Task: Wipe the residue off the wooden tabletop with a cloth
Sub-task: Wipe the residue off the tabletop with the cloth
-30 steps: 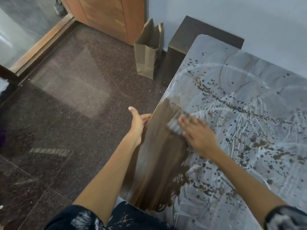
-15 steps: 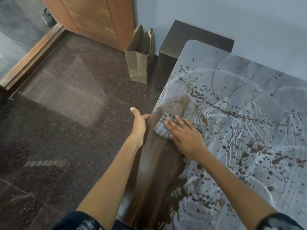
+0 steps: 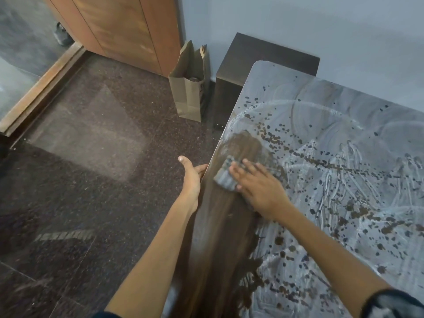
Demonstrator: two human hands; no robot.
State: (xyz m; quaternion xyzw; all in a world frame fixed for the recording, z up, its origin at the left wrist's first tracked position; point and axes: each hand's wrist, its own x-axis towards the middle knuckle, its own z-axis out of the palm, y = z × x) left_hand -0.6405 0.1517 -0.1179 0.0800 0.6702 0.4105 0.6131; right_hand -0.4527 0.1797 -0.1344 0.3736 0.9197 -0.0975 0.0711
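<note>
Grey cloth point(image 3: 226, 176) under the right hand point(image 3: 260, 189) has slid toward the tabletop point(image 3: 321, 106) edge.

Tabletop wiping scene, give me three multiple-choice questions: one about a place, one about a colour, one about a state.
1. Where does the paper bag stand?
A. on the floor by the wooden door
B. on the tabletop
C. in the left hand

2. What colour is the residue on the tabletop?
A. red
B. whitish grey
C. green

3. How does the right hand meet the cloth?
A. fist above it
B. clear of it
C. straight fingers pressing it

Answers: 1 A, it stands on dark floor; 2 B, pale smears; 3 C, fingers lie flat on it.
</note>
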